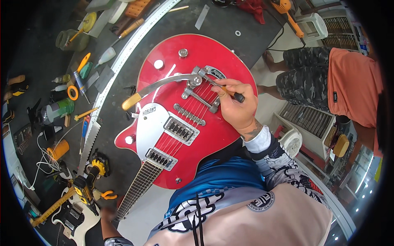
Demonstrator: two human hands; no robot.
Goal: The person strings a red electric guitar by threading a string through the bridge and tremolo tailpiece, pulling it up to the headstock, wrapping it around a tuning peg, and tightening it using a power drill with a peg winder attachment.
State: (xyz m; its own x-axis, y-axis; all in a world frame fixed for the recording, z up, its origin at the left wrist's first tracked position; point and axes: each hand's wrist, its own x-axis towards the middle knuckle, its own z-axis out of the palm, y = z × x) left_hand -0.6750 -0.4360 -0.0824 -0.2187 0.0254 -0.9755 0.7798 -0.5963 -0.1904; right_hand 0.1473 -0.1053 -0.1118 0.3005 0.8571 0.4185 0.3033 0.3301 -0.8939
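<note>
Gripping a black-and-orange-handled tool (239, 97) in closed fingers of the right hand (238, 109) at two o'clock, over a central red guitar (215, 135) lettered on pale pickguard (152, 123) and oval badge (216, 72); cannot tell the grip of the blurred left hand (108, 214) toward seven o'clock.

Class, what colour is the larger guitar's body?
Guitar body: glossy red, best seen in the head view.

The guitar (217, 128) had a glossy, smooth red body; its pickguard (153, 119) looked like smooth plastic; the lever (164, 83) was shiny metal; the saw blade (90, 142) was bare metal; the counter (232, 43) looked matt; the shirt (242, 223) was smooth cloth.
</note>
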